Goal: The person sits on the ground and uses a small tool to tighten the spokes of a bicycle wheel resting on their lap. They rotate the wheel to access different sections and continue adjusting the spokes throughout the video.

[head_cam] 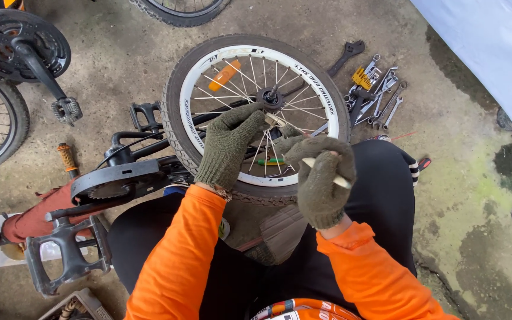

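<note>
At frame centre, our left hand (227, 145) pinches a thin, stiff spoke by the hub (269, 98) of the rigid bicycle wheel (256, 112), while our right hand (321, 178) grips a pale tool handle (326, 172).

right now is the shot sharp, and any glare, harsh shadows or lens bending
Head view: soft even light, no harsh shadows or glare; the wheel, the gloved left hand and right hand look sharp; wide-lens bending shows at the edges, where the pedal bulges; the white sheet is bright, nearly washed out.
</note>
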